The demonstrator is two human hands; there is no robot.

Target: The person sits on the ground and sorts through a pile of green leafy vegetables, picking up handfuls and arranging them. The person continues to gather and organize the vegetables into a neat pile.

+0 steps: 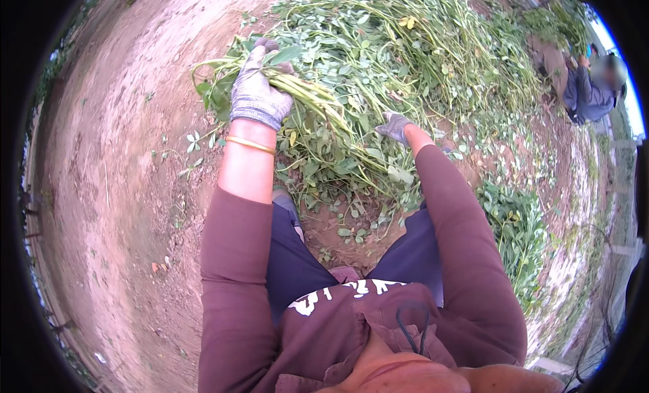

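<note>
In a grey knit glove, my left hand (258,91) grips a bundle of green plant stems (314,96), held over the left side of a heap. Leaves of the bundle hang past the hand on its left, and the stems slant down to the right. My right hand (395,127), gloved too, is low at the near side of the heap of cut leafy plants (365,53), perhaps peanut plants. Its fingers point left among the leaves; whether they hold a stem cannot be made out.
Bare brown soil (127,190) stretches along the left. Beside my right arm lies a smaller leafy pile (517,235). At the far right another person (593,96) sits low with a bunch of plants (557,22) nearby. My shoe (286,203) is at the heap's near edge.
</note>
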